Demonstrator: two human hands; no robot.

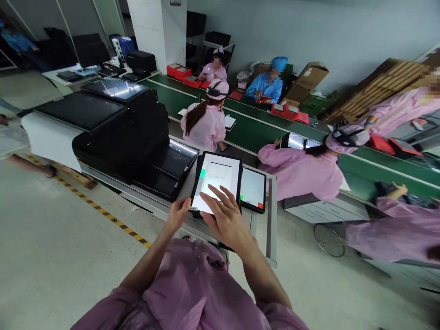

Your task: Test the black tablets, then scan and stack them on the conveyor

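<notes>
The left hand holds the near left corner of a lit tablet, its fingers closed at the edge; the right hand has its fingers spread over the screen, contact unclear. The tablet is above a grey-edged table, beside a second lit tablet and stacked black screens. Beyond runs one green conveyor, with five pink-clad co-workers and one blue-clad co-worker around it.

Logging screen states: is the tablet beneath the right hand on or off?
On: the tablet glows white, with a green patch on its left side, beneath the right hand.
</notes>
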